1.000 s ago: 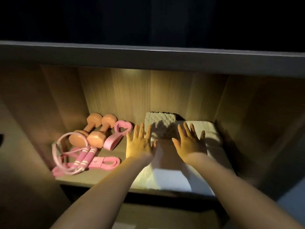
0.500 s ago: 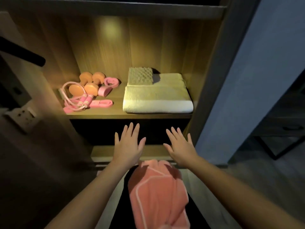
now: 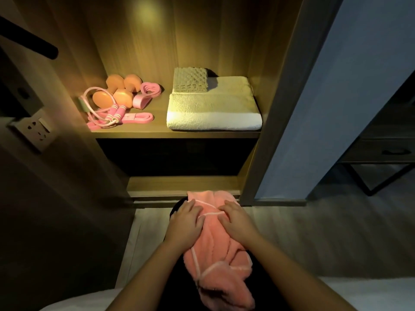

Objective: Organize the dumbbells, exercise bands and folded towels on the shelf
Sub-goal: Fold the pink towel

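Fingers [image 3: 190, 206] curled, left hand [image 3: 184, 224] and right hand [image 3: 236, 222] grip pink towel [image 3: 216, 257].

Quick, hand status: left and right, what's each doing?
Left hand: fingers curled on the pink towel, gripping it.
Right hand: fingers curled on the same towel, gripping it.

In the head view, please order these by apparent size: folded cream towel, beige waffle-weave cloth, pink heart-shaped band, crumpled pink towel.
1. Crumpled pink towel and folded cream towel: similar; the pink one is nearer the camera, so unranked.
2. Beige waffle-weave cloth.
3. Pink heart-shaped band.
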